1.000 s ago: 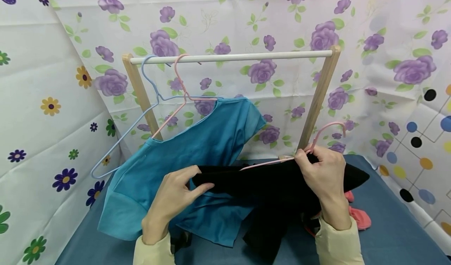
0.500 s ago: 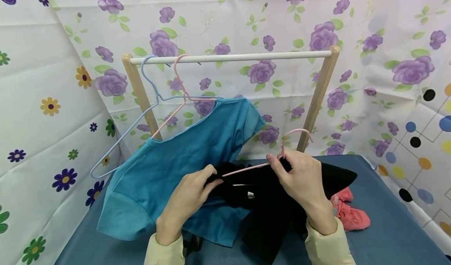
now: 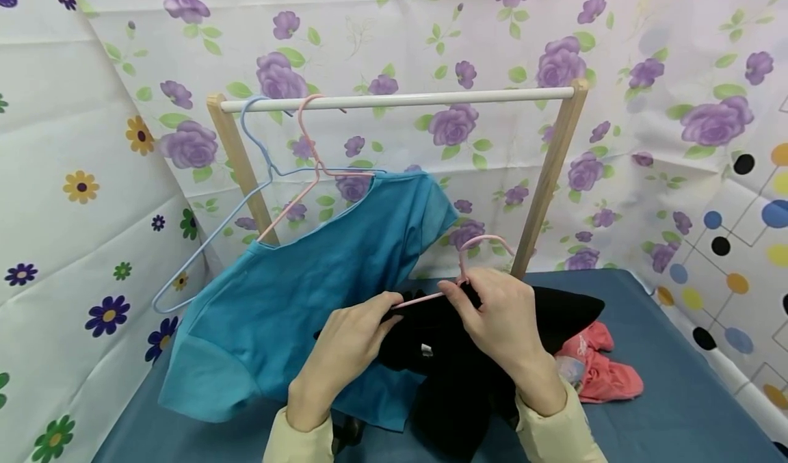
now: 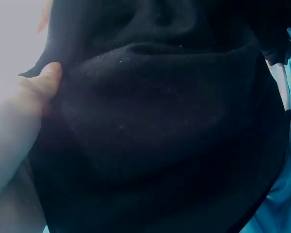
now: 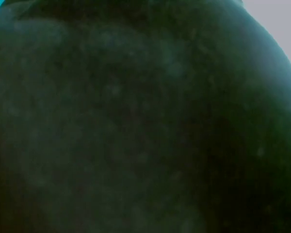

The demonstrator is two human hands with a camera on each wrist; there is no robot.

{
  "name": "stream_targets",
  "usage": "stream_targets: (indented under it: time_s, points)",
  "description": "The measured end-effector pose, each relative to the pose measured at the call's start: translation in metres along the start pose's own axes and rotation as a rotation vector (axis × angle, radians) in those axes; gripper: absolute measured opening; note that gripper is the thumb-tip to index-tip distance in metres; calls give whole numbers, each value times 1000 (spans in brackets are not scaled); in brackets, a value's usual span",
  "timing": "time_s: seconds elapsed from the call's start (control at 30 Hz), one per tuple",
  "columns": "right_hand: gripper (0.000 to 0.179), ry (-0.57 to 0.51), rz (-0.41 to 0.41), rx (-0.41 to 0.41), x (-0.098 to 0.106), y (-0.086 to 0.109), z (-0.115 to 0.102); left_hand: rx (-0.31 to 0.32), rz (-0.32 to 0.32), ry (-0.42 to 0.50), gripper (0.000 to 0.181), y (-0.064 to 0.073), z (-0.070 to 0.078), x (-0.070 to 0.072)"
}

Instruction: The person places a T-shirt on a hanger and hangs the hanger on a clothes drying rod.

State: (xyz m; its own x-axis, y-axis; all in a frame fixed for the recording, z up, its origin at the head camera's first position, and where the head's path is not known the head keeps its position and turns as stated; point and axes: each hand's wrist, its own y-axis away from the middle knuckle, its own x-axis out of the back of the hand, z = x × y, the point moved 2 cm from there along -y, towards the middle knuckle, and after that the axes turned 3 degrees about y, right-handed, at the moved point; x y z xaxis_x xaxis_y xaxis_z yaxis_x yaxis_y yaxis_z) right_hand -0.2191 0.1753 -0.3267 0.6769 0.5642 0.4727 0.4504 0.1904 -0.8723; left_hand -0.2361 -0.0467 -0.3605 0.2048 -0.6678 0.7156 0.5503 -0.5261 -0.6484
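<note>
A black garment (image 3: pixel 455 381) with a small white label hangs between both hands, a pink hanger (image 3: pixel 486 239) partly inside it. My left hand (image 3: pixel 341 343) pinches the garment's edge beside the hanger's left arm; the left wrist view shows the thumb against the black cloth (image 4: pixel 150 107). With thumb and fingers, my right hand (image 3: pixel 501 319) grips the hanger just below its hook, together with some of the garment. Black fabric (image 5: pixel 136 121) fills nearly all of the right wrist view, so that hand is hidden there.
Behind stands a wooden rack with a white rail (image 3: pixel 400 99). On its left end hang a blue hanger (image 3: pixel 212 237) and a second pink hanger bearing a blue T-shirt (image 3: pixel 289 278). A coral-pink garment (image 3: pixel 606 374) lies on the blue table surface (image 3: pixel 671 408) at right.
Both hands have drawn closer together, the right one moving left with the pink hanger and black garment. My left hand has shifted right along the garment's edge. More of the coral garment shows.
</note>
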Motion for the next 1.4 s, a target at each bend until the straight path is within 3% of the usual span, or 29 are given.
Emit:
stream_targets:
  time_s: [0.33,0.67,0.97,1.4]
  points:
    - [47,18,-6,88,-11,1,-17,-20,23,-47,21,-1,5,-7]
    - [44,-31,-55,134,-18,5,-26,-46,12,-14,24,-3,15,-9]
    - [44,-119,-130,155,-10,2,-13,-28,37,19,19,-3,9,-4]
    - [16,-201,-242,110,9,3,16,39,67,61,14,-2,0,7]
